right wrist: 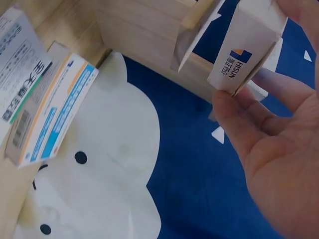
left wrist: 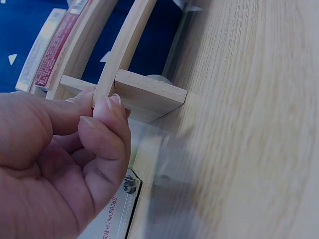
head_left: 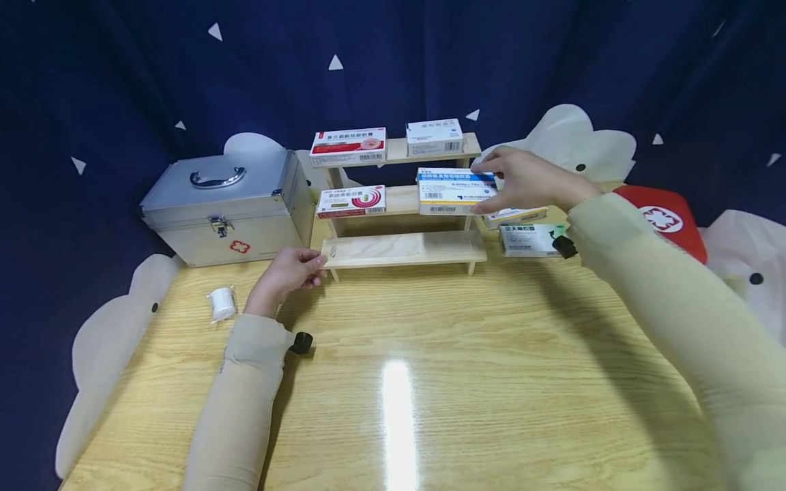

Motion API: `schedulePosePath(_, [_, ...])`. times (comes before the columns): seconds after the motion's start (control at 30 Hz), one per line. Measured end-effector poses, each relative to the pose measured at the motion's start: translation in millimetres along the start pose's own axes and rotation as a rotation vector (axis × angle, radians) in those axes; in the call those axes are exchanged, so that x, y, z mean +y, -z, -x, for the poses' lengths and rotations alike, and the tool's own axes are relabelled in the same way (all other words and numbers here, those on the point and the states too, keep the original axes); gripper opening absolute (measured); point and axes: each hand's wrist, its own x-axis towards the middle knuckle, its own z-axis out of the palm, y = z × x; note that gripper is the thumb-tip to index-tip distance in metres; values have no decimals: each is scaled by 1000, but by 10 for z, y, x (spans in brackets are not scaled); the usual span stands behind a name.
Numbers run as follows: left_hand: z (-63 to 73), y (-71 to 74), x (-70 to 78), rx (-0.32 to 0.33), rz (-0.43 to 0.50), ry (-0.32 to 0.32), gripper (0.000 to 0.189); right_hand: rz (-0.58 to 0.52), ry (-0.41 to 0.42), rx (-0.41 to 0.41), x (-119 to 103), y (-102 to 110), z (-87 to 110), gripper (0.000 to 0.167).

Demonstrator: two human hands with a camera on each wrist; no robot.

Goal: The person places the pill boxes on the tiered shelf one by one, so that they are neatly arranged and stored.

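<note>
A three-tier wooden display rack [head_left: 402,249] stands on the table. My left hand [head_left: 287,276] pinches the left end of its lowest board, thumb on top in the left wrist view. At the right of the middle tier, my right hand [head_left: 529,179] grips a white medicine box [head_left: 451,191] with blue and yellow bands. The right wrist view shows the HISUN end of this medicine box [right wrist: 244,57] between thumb and fingers. A red-and-white capsule box [head_left: 351,202] lies on the middle tier's left. On the top tier are a red-and-white box [head_left: 348,144] and a white box [head_left: 434,138].
Left of the rack stands a silver first-aid case [head_left: 224,204], with a wrapped white roll [head_left: 222,303] in front. To the right lie a green-and-white box [head_left: 529,240], another blue-and-yellow box [right wrist: 60,107] and a red pouch [head_left: 669,221]. A dark blue curtain [head_left: 393,61] hangs behind.
</note>
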Motion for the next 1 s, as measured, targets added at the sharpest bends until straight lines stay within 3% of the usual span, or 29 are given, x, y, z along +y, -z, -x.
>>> schedulePosePath(0.63, [-12, -9, -7, -1, -8, 7, 36, -18, 25, -60, -48, -168, -329, 87])
schedulePosePath(0.87, [-11, 2, -8, 1, 6, -7, 36, 22, 87, -9, -51, -230, -360, 78])
schedulePosePath(1.0, [-8, 10, -4, -6, 11, -17, 39, 32, 83, -9, -43, -251, -369, 79])
